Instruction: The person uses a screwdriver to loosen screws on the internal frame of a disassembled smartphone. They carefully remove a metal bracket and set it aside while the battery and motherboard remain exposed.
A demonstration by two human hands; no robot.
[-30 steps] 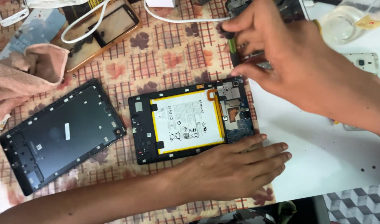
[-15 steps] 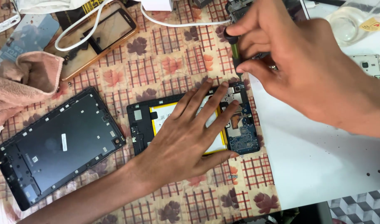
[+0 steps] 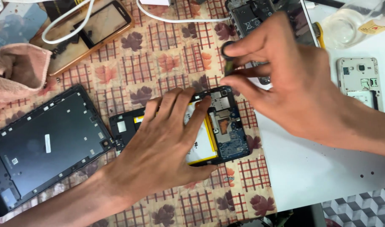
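A small phone repair workshop, likely home-run: the bench (image 3: 167, 63) wears a flowered checked cloth and is strewn with an opened tablet (image 3: 226, 130), its back cover (image 3: 41, 147), stripped phones (image 3: 361, 80), a white cable (image 3: 175, 19) and a pink rag (image 3: 15, 71).

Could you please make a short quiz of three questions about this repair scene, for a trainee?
1. True or false: the left hand lies flat on the opened tablet.
2. What lies left of that tablet? A) black back cover B) glass bowl C) keyboard
3. Fill in: the right hand pinches a small dark ____ between thumb and fingers.

Key: 1 true; 2 A; 3 tool, probably a screwdriver, though it is blurred.
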